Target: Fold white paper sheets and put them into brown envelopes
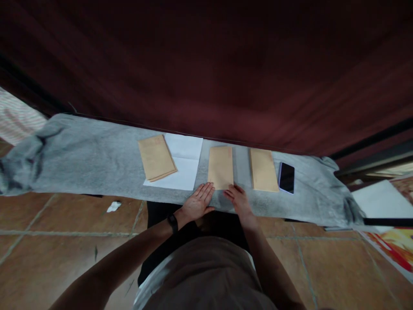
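A brown paper envelope (220,167) lies upright in front of me on the grey cloth. Near its lower left corner rests my left hand (198,201), flat, fingers stretched out, with a dark band on the wrist. My right hand (238,200) touches the lower right corner, its fingers slightly bent and apart. Left of this envelope, several brown envelopes (156,158) lie tilted, overlapping white folded paper sheets (185,165). To the right is another stack of brown envelopes (263,170).
A phone (287,178) with a dark screen lies right of the envelopes. The grey cloth (90,159) covers a narrow bench against a dark red panel (206,77). A crumpled white tissue (113,206) is on the tiled floor. A white board (383,200) stands at the far right.
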`<state>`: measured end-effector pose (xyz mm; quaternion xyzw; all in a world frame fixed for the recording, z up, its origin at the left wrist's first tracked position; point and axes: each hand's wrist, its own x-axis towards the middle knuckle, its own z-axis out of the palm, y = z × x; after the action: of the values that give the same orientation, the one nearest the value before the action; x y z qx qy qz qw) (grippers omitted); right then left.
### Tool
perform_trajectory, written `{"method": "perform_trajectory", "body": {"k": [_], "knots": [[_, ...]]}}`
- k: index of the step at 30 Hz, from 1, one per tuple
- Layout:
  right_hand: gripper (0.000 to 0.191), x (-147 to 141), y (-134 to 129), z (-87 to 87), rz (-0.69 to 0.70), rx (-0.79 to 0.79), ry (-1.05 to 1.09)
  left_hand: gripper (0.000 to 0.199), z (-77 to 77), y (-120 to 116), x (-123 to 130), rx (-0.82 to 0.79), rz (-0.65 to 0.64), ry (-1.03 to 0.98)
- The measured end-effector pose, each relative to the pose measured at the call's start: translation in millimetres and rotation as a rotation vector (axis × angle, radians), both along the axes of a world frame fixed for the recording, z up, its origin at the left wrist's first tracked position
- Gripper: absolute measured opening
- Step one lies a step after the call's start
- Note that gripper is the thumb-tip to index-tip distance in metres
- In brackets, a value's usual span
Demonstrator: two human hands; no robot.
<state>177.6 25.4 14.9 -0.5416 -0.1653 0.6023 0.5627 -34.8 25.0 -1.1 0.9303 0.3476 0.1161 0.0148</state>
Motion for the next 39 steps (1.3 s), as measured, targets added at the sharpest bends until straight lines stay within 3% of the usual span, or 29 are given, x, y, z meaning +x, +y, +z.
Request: {"method": "perform_trajectory", "body": {"k": [9,12,15,20,23,25,30,39], "knots": [[0.032,-21,3,-6.8,0.039,0.007,0.112,0.073,-3.6,3,2,-0.039,0.006,-0.108],[0.033,-23,5,-9.5,0.021,0.010,0.118,0.066,1.2,4,3,-0.138,0.034,-0.207],[0.036,-21,5,-9.5,0.001,0.025,0.131,0.057,6.3,9,4,-0.376,0.194,-0.499],[0.035,-17,2,-6.7,0.021,0.036,0.147,0.056,15.7,22,15,-0.967,0.665,-1.144],[0.034,-18,1,-5.4,0.057,0.026,0.136,0.050,22.9,28,24,-1.282,0.722,-1.290],[0.034,-19,1,-4.7,0.076,0.021,0.129,0.046,26.0,30,29,-1.369,0.704,-1.309],[0.033,-15,-2,-4.2,0.060,0.029,0.113,0.045,25.5,32,34,-1.354,0.710,-1.355],[0.037,-5,0,-8.5,0.013,0.016,-0.062,0.033,21.7,50,36,-1.213,0.770,-1.186]]}}
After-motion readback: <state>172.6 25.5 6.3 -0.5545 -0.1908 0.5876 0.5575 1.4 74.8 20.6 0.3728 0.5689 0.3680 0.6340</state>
